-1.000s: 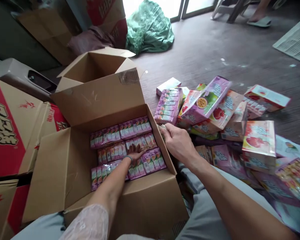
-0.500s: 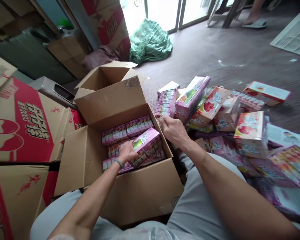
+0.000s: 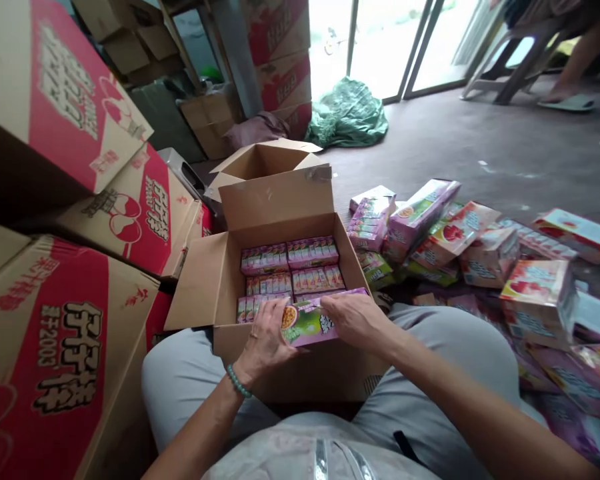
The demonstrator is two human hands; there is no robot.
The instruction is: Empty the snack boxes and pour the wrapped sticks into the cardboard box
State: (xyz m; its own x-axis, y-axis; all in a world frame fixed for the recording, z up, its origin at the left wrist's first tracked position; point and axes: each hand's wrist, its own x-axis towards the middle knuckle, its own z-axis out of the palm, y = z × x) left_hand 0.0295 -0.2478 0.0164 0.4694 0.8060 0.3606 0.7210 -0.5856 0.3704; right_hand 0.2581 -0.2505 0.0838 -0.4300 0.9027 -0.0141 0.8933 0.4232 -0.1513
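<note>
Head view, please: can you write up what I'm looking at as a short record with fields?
Held: the purple pack, gripped by the left hand and the right hand
Where: over the near edge of the open cardboard box, between the person's knees
In the box: rows of small purple packs
To the right: a pile of pink and purple packs on the floor
To the left: stacked red-printed cartons
Far off: a green bag by the glass door; another person's foot

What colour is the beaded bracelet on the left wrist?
A teal beaded bracelet; head view.
</note>
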